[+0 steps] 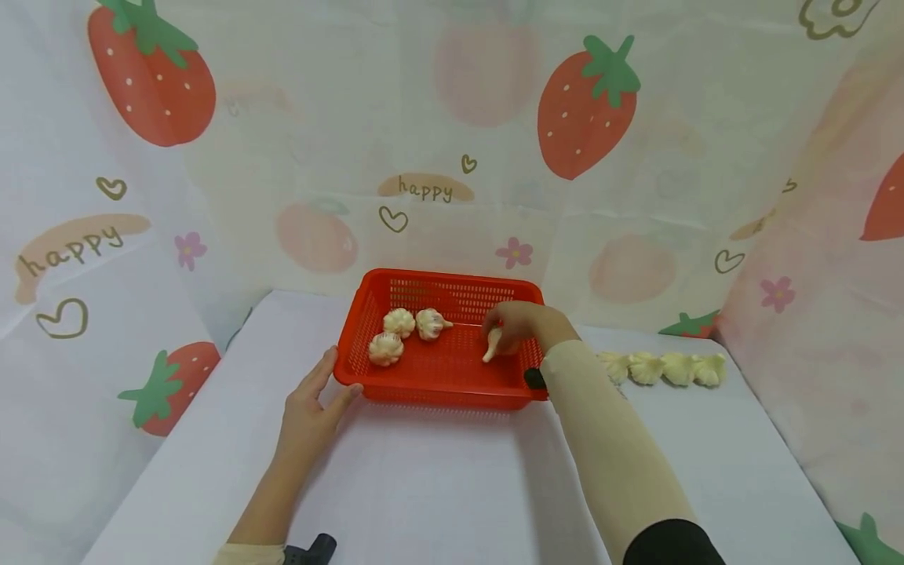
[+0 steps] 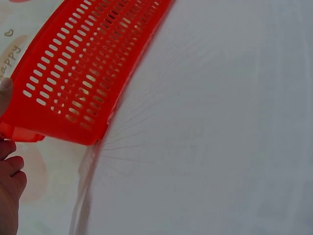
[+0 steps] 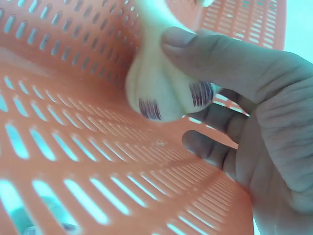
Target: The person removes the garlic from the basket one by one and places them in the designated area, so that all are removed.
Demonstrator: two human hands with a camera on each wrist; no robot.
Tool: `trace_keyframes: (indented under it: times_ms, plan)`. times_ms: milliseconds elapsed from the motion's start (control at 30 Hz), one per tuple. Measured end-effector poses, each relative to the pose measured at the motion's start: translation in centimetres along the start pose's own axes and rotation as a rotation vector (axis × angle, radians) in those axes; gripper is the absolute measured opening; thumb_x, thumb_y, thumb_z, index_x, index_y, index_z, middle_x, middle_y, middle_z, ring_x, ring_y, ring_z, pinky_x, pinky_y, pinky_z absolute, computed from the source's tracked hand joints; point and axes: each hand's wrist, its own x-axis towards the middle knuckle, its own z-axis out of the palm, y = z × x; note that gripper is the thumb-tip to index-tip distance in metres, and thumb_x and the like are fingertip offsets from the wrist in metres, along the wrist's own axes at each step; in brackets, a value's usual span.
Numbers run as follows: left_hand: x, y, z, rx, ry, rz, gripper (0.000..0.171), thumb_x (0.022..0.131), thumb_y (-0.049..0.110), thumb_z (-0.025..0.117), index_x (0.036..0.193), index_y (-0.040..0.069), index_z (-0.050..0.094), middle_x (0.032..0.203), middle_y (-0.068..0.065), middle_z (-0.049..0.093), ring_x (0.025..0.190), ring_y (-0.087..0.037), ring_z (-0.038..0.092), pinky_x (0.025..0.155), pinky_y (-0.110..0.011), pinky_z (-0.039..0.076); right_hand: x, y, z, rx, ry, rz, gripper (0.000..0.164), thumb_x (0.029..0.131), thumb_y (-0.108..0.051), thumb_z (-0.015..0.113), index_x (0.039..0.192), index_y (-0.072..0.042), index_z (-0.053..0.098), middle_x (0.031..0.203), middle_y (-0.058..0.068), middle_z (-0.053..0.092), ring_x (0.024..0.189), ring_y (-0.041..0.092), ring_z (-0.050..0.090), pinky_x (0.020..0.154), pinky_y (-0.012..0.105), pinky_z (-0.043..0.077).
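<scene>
In the head view, a red plastic basket (image 1: 431, 395) with slotted walls stands on the white table. My left hand (image 1: 308, 416) holds its near left corner, thumb at the front rim and fingers along the left side. The left wrist view catches only part of that hand (image 2: 11, 181) at the basket's corner. Inside the basket's right part, my right hand (image 1: 519, 323) grips a garlic bulb (image 1: 493, 344). Up close, the thumb presses on this pale bulb (image 3: 159, 83), which has purple streaks. To the left inside the basket lie three more garlic bulbs (image 1: 386, 348).
Several pale garlic-like pieces (image 1: 678, 369) sit in a row on the table (image 1: 438, 486), right of the basket and beyond the right forearm. A cloth backdrop (image 1: 452, 141) printed with strawberries rises behind the table and at both sides.
</scene>
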Motion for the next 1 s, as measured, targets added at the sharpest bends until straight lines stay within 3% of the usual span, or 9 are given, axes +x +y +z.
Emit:
trace_keyframes:
  times_ms: [233, 433, 700, 867, 1000]
  plan:
    - [0.07, 0.04, 0.00, 0.000, 0.008, 0.003, 0.081, 0.091, 0.034, 0.078, 0.159, 0.018, 0.037, 0.161, -0.005, 0.042, 0.150, -0.027, 0.040, 0.116, -0.050, 0.040, 0.50, 0.31, 0.16, 0.015, 0.092, -0.104, 0.027, 0.088, -0.012, 0.079, 0.115, -0.013, 0.076, 0.119, 0.005, 0.059, 0.106, 0.023, 0.053, 0.080, 0.028, 0.056]
    - [0.03, 0.19, 0.01, -0.003, 0.005, -0.002, 0.081, 0.092, 0.038, 0.077, 0.159, 0.017, 0.037, 0.161, -0.005, 0.042, 0.150, -0.026, 0.040, 0.117, -0.049, 0.040, 0.82, 0.56, 0.36, 0.159, 0.125, -0.100, 0.018, 0.090, -0.011, 0.078, 0.107, -0.015, 0.076, 0.117, 0.007, 0.061, 0.102, 0.026, 0.059, 0.080, 0.030, 0.061]
    - [0.03, 0.17, -0.03, 0.007, 0.019, 0.010, 0.080, 0.092, 0.039, 0.077, 0.158, 0.014, 0.040, 0.160, -0.005, 0.044, 0.149, -0.027, 0.041, 0.116, -0.050, 0.041, 0.93, 0.75, 0.01, 0.291, 0.192, -0.182, 0.025, 0.096, -0.012, 0.070, 0.121, -0.010, 0.073, 0.124, 0.010, 0.060, 0.104, 0.026, 0.055, 0.087, 0.033, 0.057]
    - [-0.04, 0.25, 0.08, 0.003, 0.016, 0.004, 0.080, 0.091, 0.036, 0.078, 0.158, 0.017, 0.039, 0.160, -0.004, 0.044, 0.149, -0.026, 0.041, 0.116, -0.049, 0.041, 0.73, 0.76, -0.21, 0.374, 0.174, -0.208, 0.021, 0.097, -0.010, 0.068, 0.118, -0.005, 0.069, 0.113, 0.012, 0.061, 0.088, 0.023, 0.058, 0.082, 0.040, 0.059]
    - [-0.16, 0.35, 0.04, 0.008, 0.013, -0.008, 0.081, 0.091, 0.036, 0.079, 0.158, 0.017, 0.039, 0.160, -0.005, 0.044, 0.149, -0.027, 0.041, 0.115, -0.051, 0.042, 0.19, 0.58, -0.62, 0.352, 0.186, -0.234, 0.016, 0.098, -0.013, 0.070, 0.112, -0.006, 0.069, 0.104, 0.010, 0.063, 0.081, 0.021, 0.058, 0.077, 0.039, 0.058]
